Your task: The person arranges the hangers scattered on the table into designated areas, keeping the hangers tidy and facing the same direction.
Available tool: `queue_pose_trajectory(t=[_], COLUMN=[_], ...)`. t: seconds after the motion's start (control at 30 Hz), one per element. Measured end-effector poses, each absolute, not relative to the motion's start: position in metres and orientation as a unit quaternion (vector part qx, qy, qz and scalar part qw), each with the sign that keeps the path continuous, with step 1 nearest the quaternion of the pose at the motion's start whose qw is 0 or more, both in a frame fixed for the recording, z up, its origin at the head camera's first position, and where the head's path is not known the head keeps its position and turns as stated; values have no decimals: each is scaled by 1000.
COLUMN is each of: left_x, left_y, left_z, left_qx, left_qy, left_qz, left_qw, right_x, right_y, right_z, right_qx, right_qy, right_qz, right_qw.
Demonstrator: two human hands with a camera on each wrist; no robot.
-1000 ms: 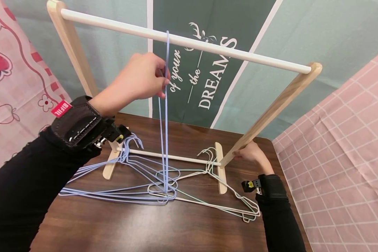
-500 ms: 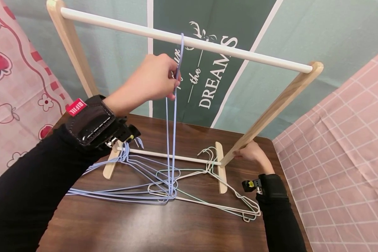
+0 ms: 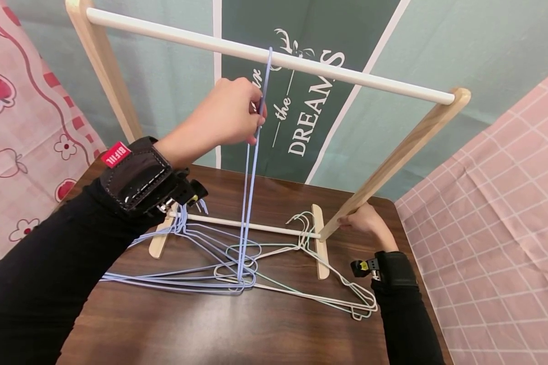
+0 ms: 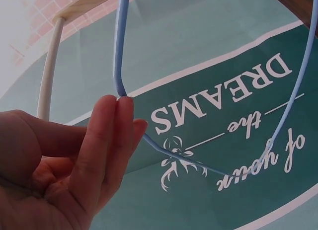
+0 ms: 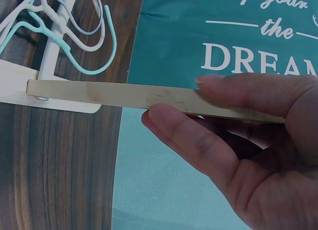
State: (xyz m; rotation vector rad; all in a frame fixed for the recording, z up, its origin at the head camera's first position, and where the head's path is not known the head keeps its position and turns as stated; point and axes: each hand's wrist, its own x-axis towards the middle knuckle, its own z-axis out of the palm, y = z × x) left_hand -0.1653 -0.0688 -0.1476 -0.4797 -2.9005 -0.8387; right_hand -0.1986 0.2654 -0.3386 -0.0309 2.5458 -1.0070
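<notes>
A blue hanger (image 3: 250, 187) hangs by its hook from the white top rod (image 3: 178, 36) of a wooden garment rack. My left hand (image 3: 237, 109) pinches it just below the hook; in the left wrist view the fingertips (image 4: 124, 108) meet the blue wire (image 4: 119, 46). Down at the right, my right hand (image 3: 363, 220) grips the rack's right post (image 3: 392, 157) low down. From the right wrist camera, thumb and fingers lie on either side of that wooden post (image 5: 114, 93).
Several blue hangers (image 3: 182, 279) lie over the lower rod's left end. White and green hangers (image 3: 301, 294) lie at its right, overlapping the blue ones. Everything stands on a brown wooden table (image 3: 187, 329). A green printed cloth (image 3: 274, 152) hangs behind, with pink cloths at both sides.
My left hand has moved to the right, sliding the blue hanger's hook along the top rod, and the hanger's lower end now tilts left. The right hand stays on the post.
</notes>
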Motion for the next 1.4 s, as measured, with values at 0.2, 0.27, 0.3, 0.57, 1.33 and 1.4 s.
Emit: queue_pose_trajectory(t=[0.2,0.27,0.3,0.57,1.33,1.4], left_x=[-165,-165,-165,-163,-172,-172], left_y=[-72,-73,-73,-80,-120,-124], left_z=[-149,-149,-149,-153,-204,-209], left_qx=[-162,-159,-157,-138,-115,-111], left_qy=[-951,-953,-953,-951,-961,-962], left_qz=[-260,-256,-257,-277,-241,-241], left_qw=[38,32,28,-1,-66,-72], right_x=[-199,-199,-199,-199,-199,-199], right_y=[265,265,265,264,266,266], right_z=[-338,-338,-338,-340,-340,-340], right_qx=[-16,-17,-16,-10,-29,-26], right_qy=[914,915,914,914,920,919], right_qz=[-351,-350,-351,-352,-339,-341], right_qw=[202,201,201,202,196,195])
